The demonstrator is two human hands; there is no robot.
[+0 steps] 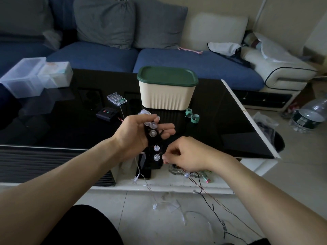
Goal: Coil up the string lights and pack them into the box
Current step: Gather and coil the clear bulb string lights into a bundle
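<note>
In the head view, coiling is midway: the left hand (136, 131) grips gathered string lights (152, 128) near the closed box (167, 94) on the surface (70, 121), right hand (184, 154) fingers pinching the wire, next feeding floor slack into another loop.

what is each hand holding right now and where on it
The left hand grips the coiled bunch of the string lights, bulbs between its fingers. The right hand pinches the wire near a lower bulb.
</note>
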